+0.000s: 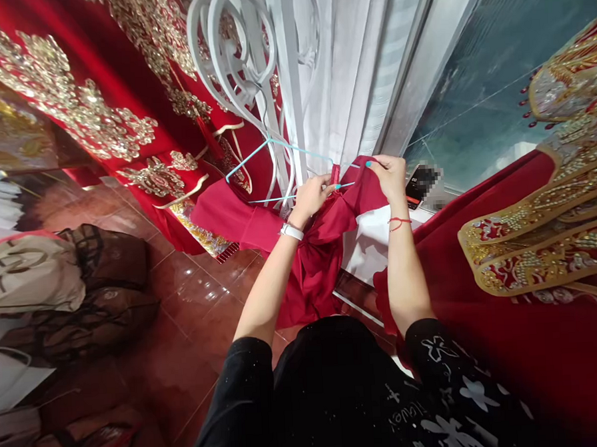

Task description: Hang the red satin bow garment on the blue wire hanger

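The left hand [311, 197] pinched the red dress [315, 262] beside its hanger's lower bar; the right hand [390, 175], just apart from it, pinched the dress's upper edge. The turquoise hanger [248, 160] hung from a white scrolled metal rack [287, 77]. Red gown fabric with gold embroidery [82, 108] draped at left, beyond bags [113, 260] near the tiled floor [188, 322].

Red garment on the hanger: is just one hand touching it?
No, the left hand and the right hand both touch the red garment.
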Action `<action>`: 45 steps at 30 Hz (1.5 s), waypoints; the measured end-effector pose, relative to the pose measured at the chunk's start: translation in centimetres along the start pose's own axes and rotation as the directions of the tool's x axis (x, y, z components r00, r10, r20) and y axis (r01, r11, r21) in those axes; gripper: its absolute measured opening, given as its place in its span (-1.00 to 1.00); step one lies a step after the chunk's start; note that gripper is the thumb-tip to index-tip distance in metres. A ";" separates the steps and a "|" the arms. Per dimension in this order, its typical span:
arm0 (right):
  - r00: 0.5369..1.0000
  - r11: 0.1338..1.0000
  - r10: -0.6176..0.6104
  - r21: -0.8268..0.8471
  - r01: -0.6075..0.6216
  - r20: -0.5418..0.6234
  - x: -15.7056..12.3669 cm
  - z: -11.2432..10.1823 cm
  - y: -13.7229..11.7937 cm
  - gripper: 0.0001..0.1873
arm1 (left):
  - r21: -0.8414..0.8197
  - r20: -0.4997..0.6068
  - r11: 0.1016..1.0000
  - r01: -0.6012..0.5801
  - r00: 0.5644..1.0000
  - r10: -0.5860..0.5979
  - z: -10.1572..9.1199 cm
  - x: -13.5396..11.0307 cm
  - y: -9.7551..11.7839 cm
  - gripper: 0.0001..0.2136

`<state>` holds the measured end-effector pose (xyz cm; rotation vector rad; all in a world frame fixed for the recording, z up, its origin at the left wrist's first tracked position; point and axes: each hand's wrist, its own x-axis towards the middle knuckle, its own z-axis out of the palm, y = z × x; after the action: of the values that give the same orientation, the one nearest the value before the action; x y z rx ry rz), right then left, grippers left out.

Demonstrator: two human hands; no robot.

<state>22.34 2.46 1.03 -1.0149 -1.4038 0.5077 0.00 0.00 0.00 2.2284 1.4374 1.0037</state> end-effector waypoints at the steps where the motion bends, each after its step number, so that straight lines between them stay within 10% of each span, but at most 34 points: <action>1: 0.999 1.000 -0.013 -0.002 0.013 0.041 0.1 0.1 -0.4 -0.82 | 0.015 0.011 1.000 0.020 1.000 -0.020 0.0 -0.1 0.3 -0.81; 10: 0.968 0.984 -0.121 -0.103 0.146 0.219 -1.5 4.7 -4.5 -0.78 | -0.016 0.003 1.000 0.014 1.000 -0.014 -0.7 -1.2 0.2 -0.77; 17: 0.987 0.988 -0.153 -0.003 0.153 -0.040 -7.3 3.3 -3.4 -0.73 | -0.225 -0.340 0.969 -0.102 0.940 0.020 1.0 -5.2 1.1 -0.61; 26: 0.999 0.997 -0.041 -0.061 0.043 0.036 -10.5 0.7 -2.4 -0.59 | -0.250 -0.244 0.960 -0.124 0.968 0.061 0.3 -6.3 0.1 -0.68; 45: 0.994 0.978 0.111 -0.177 -0.107 0.013 -16.9 -0.5 -3.5 -0.54 | -0.462 -0.136 0.885 0.056 0.982 -0.133 -3.2 -20.9 -3.9 -0.62</action>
<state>19.24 -13.24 -5.57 -1.2374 -1.4382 0.4820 -10.16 -17.09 -8.22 1.7537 1.1991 1.3566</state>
